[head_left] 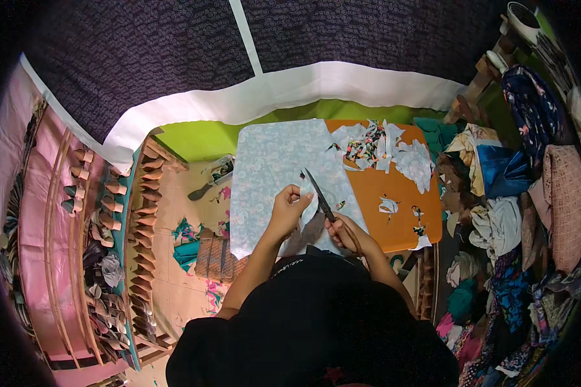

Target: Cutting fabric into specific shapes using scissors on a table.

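Lower centre, right hand [350, 236] grips dark scissors [325, 204]; mid-frame, left hand [292, 208] pinches white cloth piece [309, 213] beside them, above tabletop [370, 197]. Probably best: cloth taut, left hand clear of the blades [313, 180]. Beyond, upper right of centre, scraps [368, 147]

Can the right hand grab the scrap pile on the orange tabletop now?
Probably not yet: the right hand holds the scissors, though the way across the orange tabletop to the scrap pile looks open.

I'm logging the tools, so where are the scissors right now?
In the head view, the scissors are in the right hand, just right of the left hand, over the pale patterned cloth on the orange table.
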`<state>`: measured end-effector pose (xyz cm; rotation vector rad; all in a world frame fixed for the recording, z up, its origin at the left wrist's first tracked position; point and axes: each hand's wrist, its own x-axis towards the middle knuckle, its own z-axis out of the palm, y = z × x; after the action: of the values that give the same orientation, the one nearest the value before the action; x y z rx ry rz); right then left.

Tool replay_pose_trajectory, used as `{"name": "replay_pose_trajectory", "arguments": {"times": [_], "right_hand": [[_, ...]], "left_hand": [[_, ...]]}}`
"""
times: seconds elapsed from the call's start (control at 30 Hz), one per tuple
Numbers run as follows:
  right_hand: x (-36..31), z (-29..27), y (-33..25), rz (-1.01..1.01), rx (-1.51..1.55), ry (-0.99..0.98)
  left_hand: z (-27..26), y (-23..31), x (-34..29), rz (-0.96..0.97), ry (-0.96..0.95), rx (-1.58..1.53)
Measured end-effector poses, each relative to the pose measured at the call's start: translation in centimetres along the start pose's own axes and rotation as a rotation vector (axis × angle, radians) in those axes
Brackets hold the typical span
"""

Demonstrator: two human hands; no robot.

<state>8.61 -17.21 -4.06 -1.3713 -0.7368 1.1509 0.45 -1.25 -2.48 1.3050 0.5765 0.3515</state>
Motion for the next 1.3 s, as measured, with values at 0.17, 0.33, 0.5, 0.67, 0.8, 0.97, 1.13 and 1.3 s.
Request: {"name": "replay_pose_trajectory", "arguments": {"times": [0.17, 0.33, 0.5, 0.67, 0.8, 0.97, 1.13, 1.3], "right_hand": [[-0.1, -0.3, 0.6, 0.003, -0.022, -0.039], [-0.1, 0.3, 0.9, -0.076, -0.081, -0.015], [0.1, 1.0, 1.1, -0.218, -0.333, 0.121], [0.0, 0.7, 2.0, 0.004, 0.06, -0.009], [0.2, 1.0, 1.6, 0.074, 0.271, -0.044], [0.3, 1.1, 2.0, 0.091, 0.229, -0.032], [0.3, 1.1, 1.9, 0.101, 0.216, -0.022], [0.6, 1.0, 2.1, 0.095, 0.236, -0.055]], "left_hand": [[-0.1, 0.0, 0.0, -0.022, -0.039, -0.018], [0.1, -0.3, 0.2, 0.064, -0.059, -0.021], [-0.2, -0.5, 0.5, 0.036, -0.035, 0.033], [-0.3, -1.1, 0.6, 0.106, -0.013, 0.076], [0.0, -1.0, 0.5, 0.08, -0.024, 0.062], [-0.1, -1.2, 0.4, 0.087, 0.019, 0.065], [-0.1, -0.5, 0.1, 0.057, 0.027, 0.139], [0.1, -0.5, 0.0, 0.122, 0.06, 0.114]]}}
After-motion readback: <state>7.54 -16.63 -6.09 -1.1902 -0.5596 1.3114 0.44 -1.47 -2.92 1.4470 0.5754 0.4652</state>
